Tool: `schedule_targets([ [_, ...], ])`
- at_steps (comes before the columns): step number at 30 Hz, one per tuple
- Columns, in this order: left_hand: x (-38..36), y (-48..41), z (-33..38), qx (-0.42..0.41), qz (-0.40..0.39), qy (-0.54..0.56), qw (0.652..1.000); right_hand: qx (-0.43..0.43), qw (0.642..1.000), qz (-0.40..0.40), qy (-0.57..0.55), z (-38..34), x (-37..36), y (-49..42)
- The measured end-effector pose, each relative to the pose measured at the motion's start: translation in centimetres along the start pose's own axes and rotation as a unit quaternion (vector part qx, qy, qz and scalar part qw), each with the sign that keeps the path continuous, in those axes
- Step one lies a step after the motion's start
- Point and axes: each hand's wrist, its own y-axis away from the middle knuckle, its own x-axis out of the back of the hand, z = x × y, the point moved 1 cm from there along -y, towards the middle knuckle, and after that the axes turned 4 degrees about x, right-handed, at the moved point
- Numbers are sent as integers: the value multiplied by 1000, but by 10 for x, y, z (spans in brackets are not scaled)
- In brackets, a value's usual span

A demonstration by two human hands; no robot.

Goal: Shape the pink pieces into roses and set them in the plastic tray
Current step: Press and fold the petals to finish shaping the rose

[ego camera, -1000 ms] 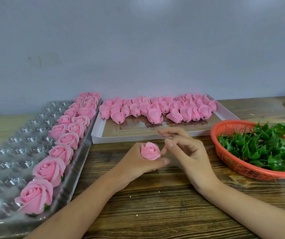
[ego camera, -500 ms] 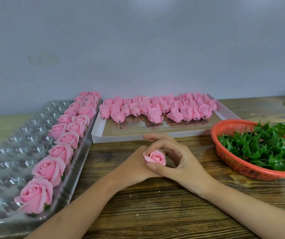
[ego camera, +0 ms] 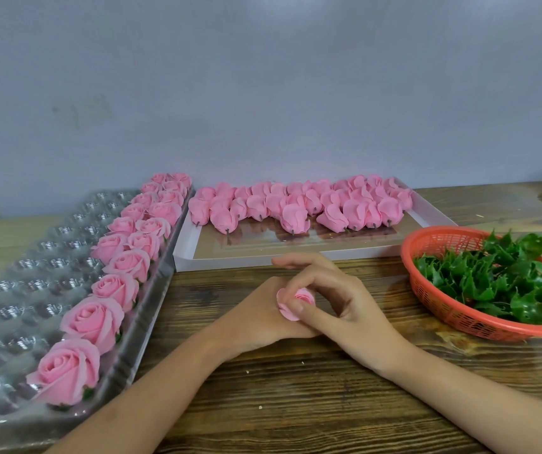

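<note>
Plain grey wall at the back, and a wooden table (ego camera: 295,404) carrying the whole job. Near the table's middle, both hands meet on a half-shaped rose (ego camera: 305,294). The left hand (ego camera: 256,319) grips it from below, though its fingers are mostly hidden, so how tightly is probably not safe to say. The right hand (ego camera: 354,312) curls over the top, thumb and forefinger pinching an outer petal to fold it back.

The petal looks thin and soft. Too hard a pinch could crease or tear it, and too firm a hold underneath could flatten the base.

Finished roses (ego camera: 92,317) fill the right-hand rows of the plastic tray (ego camera: 17,283), packed edge to edge. Setting a new one down carelessly could crush a neighbour or leave it tilted in its cup.

Unshaped pink pieces (ego camera: 295,208) lie in the white box (ego camera: 263,262) just beyond the hands. The orange basket (ego camera: 433,299) of green leaves (ego camera: 508,280) sits near the right forearm, where a wide swing could knock it.
</note>
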Motion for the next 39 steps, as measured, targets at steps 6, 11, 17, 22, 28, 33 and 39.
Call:
schedule_targets([
  [6,-1,2,5,-23,2,-23,999,-9,998,-39,43,0,-2,0],
  [11,2,5,4,-10,-13,-13,1000,-38,998,-44,38,2,-1,-1],
  [17,2,5,5,-24,-15,2,1000,-33,999,-12,26,1,1,0],
  [22,3,3,-1,7,-10,27,1000,-4,1000,19,12,1,1,1],
  [28,4,3,-3,9,-26,57,998,-47,999,-10,-10,5,2,-1],
  [33,3,4,-1,-4,-18,60,998,-73,997,-13,-17,7,2,-3],
  [39,3,4,-2,0,-35,59,998,-38,999,25,-19,5,1,-1],
])
